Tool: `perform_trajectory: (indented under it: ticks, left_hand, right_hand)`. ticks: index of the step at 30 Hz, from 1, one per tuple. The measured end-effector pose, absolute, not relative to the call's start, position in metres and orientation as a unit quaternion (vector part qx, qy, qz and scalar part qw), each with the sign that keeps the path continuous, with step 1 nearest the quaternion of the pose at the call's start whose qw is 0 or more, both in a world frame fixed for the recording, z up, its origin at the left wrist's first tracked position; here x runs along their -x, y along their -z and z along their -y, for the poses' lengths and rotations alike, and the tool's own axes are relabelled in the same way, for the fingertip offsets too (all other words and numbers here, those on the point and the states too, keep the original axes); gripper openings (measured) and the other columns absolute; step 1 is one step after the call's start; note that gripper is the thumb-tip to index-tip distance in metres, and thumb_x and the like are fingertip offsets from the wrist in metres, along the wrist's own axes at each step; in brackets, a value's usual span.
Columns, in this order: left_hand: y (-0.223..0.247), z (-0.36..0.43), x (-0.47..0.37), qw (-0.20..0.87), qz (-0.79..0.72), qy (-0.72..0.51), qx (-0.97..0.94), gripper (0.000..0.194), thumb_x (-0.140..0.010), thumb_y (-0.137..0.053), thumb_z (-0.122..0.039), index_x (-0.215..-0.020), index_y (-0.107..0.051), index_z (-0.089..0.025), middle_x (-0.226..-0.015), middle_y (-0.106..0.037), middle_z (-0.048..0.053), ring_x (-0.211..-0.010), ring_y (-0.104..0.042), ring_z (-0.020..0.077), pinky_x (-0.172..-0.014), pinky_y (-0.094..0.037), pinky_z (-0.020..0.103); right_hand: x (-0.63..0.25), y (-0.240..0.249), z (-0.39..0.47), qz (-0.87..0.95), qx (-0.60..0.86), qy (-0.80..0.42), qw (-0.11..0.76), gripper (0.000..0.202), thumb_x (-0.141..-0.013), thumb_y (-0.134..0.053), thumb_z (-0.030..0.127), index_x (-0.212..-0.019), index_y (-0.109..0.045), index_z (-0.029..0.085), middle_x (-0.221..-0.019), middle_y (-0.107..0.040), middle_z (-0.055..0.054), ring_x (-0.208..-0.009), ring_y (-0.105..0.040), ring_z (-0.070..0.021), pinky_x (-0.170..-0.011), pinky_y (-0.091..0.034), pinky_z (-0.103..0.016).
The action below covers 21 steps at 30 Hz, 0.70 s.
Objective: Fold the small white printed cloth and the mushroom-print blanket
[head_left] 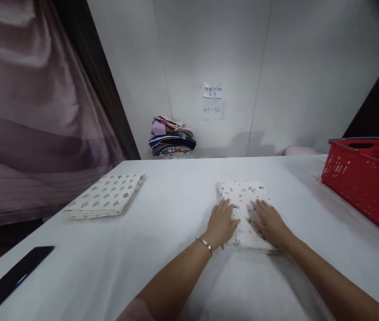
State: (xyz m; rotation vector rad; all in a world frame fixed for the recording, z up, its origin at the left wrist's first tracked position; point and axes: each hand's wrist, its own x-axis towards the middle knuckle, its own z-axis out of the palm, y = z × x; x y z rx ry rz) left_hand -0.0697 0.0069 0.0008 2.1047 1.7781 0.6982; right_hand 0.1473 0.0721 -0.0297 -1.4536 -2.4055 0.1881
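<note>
A folded white cloth with small scattered prints (245,196) lies on the white-covered table (176,191) in front of me. My left hand (222,224) rests flat on its left edge, fingers spread, with a silver bracelet at the wrist. On the right part of the same cloth lies my right hand (269,224), palm down with its fingers stretched out. Neither hand grips anything. Another folded white cloth, with a grey heart-like pattern (107,196), sits apart at the table's left side.
A red plastic basket (366,178) stands at the right edge. At the lower left lies a dark flat object (15,278). Folded fabrics (172,139) are stacked by the back wall, beside paper signs (213,110). A pinkish curtain (35,116) hangs at the left.
</note>
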Motion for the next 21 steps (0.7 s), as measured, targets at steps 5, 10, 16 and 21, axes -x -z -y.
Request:
perform_trajectory:
  ticks: [5, 10, 16, 21]
  left_hand:
    - [0.016, -0.012, 0.065, 0.182, -0.630, -0.181, -0.733, 0.052, -0.089, -0.030, -0.040, -0.138, -0.034, -0.023, -0.150, -0.021, 0.003, -0.139, -0.011, 0.0242, -0.111, -0.017, 0.047]
    - [0.019, -0.012, 0.069, 0.186, -0.629, -0.171, -0.735, 0.053, -0.089, -0.028, -0.041, -0.138, -0.034, -0.022, -0.151, -0.018, 0.002, -0.139, -0.009, 0.0238, -0.111, -0.018, 0.047]
    - [0.014, -0.029, 0.074, 0.248, -0.671, -0.309, -0.627, 0.053, -0.086, -0.039, -0.045, -0.129, -0.046, -0.015, -0.146, -0.030, 0.010, -0.134, -0.028, 0.0240, -0.110, -0.025, 0.034]
    - [0.009, -0.053, 0.080, 0.303, -0.736, -0.310, -0.521, 0.054, -0.076, -0.055, -0.045, -0.120, -0.050, -0.014, -0.123, -0.055, 0.014, -0.112, -0.051, 0.0273, -0.096, -0.039, 0.035]
  right_hand:
    - [-0.153, 0.044, -0.068, 0.852, 0.506, -0.062, 0.120, 0.055, -0.087, -0.034, 0.053, -0.131, -0.047, 0.024, -0.145, -0.033, -0.005, -0.135, -0.026, -0.0257, -0.109, -0.022, -0.047]
    - [-0.151, 0.043, -0.073, 0.842, 0.520, -0.083, 0.120, 0.050, -0.084, -0.039, 0.053, -0.129, -0.048, 0.032, -0.143, -0.037, 0.002, -0.134, -0.027, -0.0259, -0.109, -0.024, -0.046]
    - [-0.146, 0.029, -0.092, 0.818, 0.550, -0.051, 0.162, 0.054, -0.087, -0.036, 0.049, -0.133, -0.044, 0.023, -0.146, -0.032, -0.006, -0.136, -0.021, -0.0290, -0.110, -0.019, -0.050]
    - [-0.165, 0.034, -0.117, 0.745, 0.643, -0.119, 0.133, 0.072, -0.085, -0.035, 0.055, -0.139, -0.034, 0.008, -0.147, -0.025, -0.018, -0.136, -0.020, -0.0320, -0.109, -0.021, -0.046]
